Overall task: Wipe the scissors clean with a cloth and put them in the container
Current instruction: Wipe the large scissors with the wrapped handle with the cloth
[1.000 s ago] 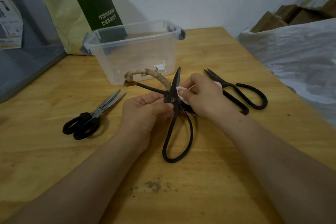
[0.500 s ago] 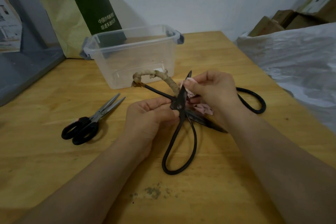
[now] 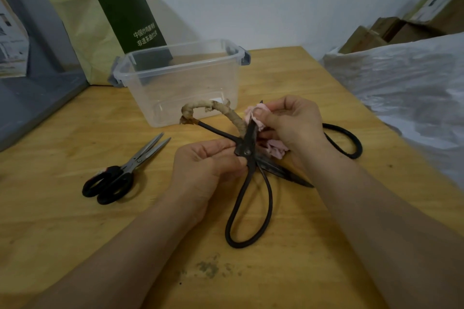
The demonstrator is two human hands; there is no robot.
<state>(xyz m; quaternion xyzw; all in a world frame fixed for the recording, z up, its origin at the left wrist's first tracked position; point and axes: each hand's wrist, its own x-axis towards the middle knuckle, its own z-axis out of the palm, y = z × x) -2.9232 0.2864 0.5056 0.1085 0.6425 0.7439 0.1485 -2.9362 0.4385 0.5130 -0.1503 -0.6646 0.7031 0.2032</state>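
Note:
Black iron scissors point(image 3: 247, 198) with one tape-wrapped handle loop are held open above the table. My left hand point(image 3: 206, 168) pinches them at the pivot. My right hand point(image 3: 292, 125) pinches a pink cloth point(image 3: 256, 115) around the tip of the upright blade; more cloth hangs below my palm. The other blade points right, low over the table. A clear plastic container point(image 3: 180, 80) stands just behind, with nothing visible inside.
Steel scissors with black handles point(image 3: 120, 173) lie on the wooden table at the left. Another black iron pair point(image 3: 344, 140) lies behind my right hand, mostly hidden. A green paper bag point(image 3: 108, 25) leans on the wall. White plastic sheeting point(image 3: 401, 88) borders the right edge.
My right hand has slid the cloth up the upright blade from near the pivot to its tip. The view has shifted a little; my left hand still holds the pivot.

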